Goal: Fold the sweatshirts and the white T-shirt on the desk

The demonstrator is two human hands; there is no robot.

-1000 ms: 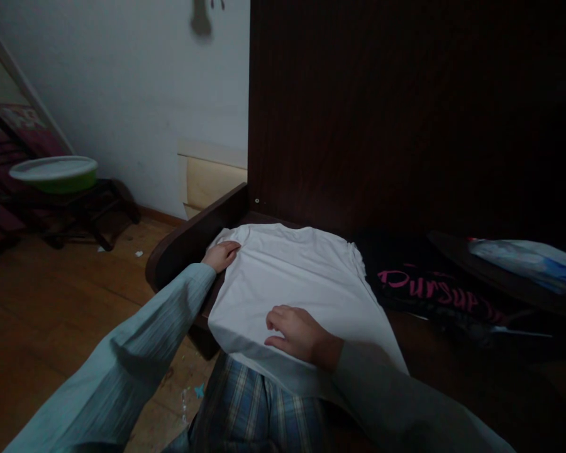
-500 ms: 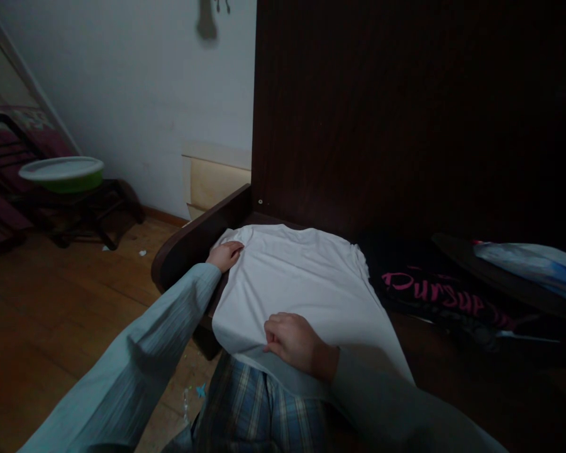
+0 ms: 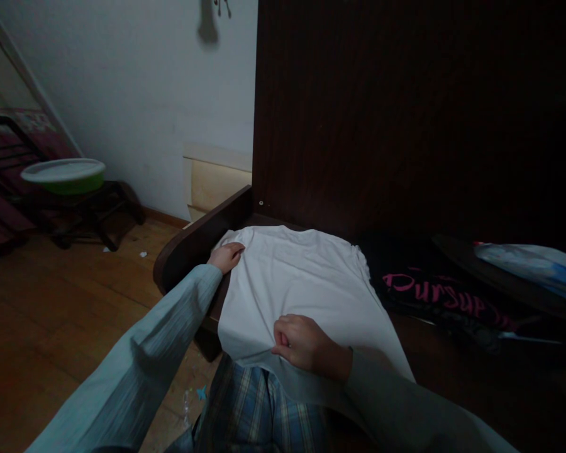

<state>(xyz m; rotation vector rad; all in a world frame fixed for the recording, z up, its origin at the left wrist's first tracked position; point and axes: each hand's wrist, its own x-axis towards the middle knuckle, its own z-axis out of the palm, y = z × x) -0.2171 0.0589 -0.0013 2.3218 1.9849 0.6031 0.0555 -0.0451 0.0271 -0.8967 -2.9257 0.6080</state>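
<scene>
A white T-shirt (image 3: 311, 277) lies spread over a dark wooden seat or ledge, its collar at the far side and its hem hanging over the near edge. At the shirt's far left corner, by the sleeve, my left hand (image 3: 226, 257) has its fingers curled closed on the cloth. My right hand (image 3: 306, 345) is bunched in a pinch on the shirt near the hem, and creases run out from it. Its fingertips are partly hidden from view.
A raised wooden armrest (image 3: 193, 236) borders the shirt on the left, and a tall dark panel (image 3: 358, 113) stands behind. To the right lie a black garment with pink lettering (image 3: 434, 296) and a plastic package (image 3: 532, 264). A green basin (image 3: 70, 179) rests on a chair.
My right hand has shifted slightly to the right, drawing the shirt's lower left edge along with it. My left hand keeps its place on the cloth.
</scene>
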